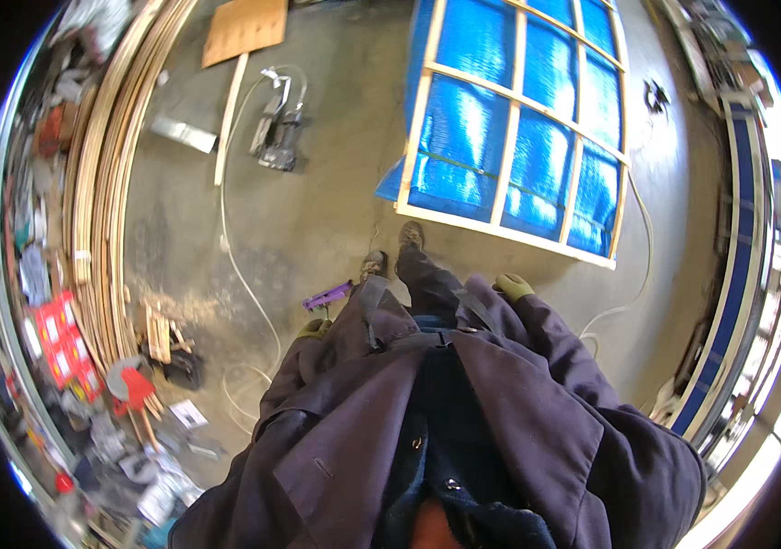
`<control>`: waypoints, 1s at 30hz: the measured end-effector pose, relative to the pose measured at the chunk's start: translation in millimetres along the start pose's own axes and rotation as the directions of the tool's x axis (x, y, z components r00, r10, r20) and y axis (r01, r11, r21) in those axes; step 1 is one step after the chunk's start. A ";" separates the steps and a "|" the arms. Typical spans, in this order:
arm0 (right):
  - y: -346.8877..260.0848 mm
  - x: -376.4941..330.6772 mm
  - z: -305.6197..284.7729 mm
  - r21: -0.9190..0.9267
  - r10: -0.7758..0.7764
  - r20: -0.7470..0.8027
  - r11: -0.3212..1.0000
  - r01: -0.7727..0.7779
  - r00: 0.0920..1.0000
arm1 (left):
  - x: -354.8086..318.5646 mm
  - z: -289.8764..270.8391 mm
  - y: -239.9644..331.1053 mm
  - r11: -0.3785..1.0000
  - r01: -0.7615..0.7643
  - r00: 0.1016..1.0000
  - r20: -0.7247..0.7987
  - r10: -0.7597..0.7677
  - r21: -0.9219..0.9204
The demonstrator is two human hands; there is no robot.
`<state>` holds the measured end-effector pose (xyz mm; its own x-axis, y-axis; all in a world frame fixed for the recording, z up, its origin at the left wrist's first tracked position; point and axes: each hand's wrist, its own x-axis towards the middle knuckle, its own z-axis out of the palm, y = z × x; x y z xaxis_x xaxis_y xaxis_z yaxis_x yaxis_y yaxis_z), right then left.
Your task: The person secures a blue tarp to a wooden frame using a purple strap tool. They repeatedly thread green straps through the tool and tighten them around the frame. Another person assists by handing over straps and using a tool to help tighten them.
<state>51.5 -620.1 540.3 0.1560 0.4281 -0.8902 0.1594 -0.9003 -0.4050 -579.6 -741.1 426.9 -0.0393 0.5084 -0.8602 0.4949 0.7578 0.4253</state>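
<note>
My left hand (315, 328), in an olive glove, hangs low beside my coat and is closed on a purple staple gun (327, 295). The coat hides part of that hand. On the other side, my right hand (513, 286) hangs in a matching glove, its fingers loosely apart, with nothing visible in them. Ahead and to the right lies a wooden frame (506, 224) of crossed battens. Shiny blue sheeting (460, 128) shows through its openings and sticks out past its left edge. The frame's near edge is just beyond my boots (411, 235).
A pale hose (242, 274) snakes across the floor at left; another hose (644, 247) curves past the frame's right side. A dark tool (276, 137), a plywood piece (244, 29) and long boards (102, 183) lie left. A red case (66, 343) stands among clutter.
</note>
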 end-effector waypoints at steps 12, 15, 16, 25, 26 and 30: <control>270.6 -108.4 66.4 -0.200 -0.002 -0.061 0.980 -0.010 0.998 | 2.6 -51.9 60.8 0.949 -0.120 0.990 0.108 0.092 0.292; 261.9 -105.2 85.4 -0.118 -0.007 -0.082 0.993 -0.003 0.997 | 28.5 -50.2 51.0 0.960 -0.017 0.970 0.236 -0.051 0.280; 256.7 -102.9 88.5 -0.067 -0.006 -0.089 0.998 0.000 0.996 | 32.8 -52.0 48.0 0.964 -0.100 0.964 0.264 0.033 0.247; 287.2 -99.3 51.7 -0.001 -0.024 -0.083 1.000 0.024 0.996 | 1.4 -50.3 59.7 0.924 -0.122 0.992 0.022 0.122 0.364; 295.4 -99.5 41.9 -0.033 -0.025 -0.078 0.999 0.023 0.997 | -6.1 -49.6 57.4 0.922 -0.206 0.978 0.030 0.208 0.328; 306.3 -92.3 -3.4 -0.029 0.048 -0.060 0.998 -0.050 0.997 | -35.0 -38.0 44.9 0.900 -0.228 0.968 -0.011 0.250 0.373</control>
<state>89.2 -935.1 499.1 0.2217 0.3883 -0.8945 0.1793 -0.9179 -0.3541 -589.0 -709.3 486.8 0.0762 0.6858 -0.7238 0.7777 0.4135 0.4735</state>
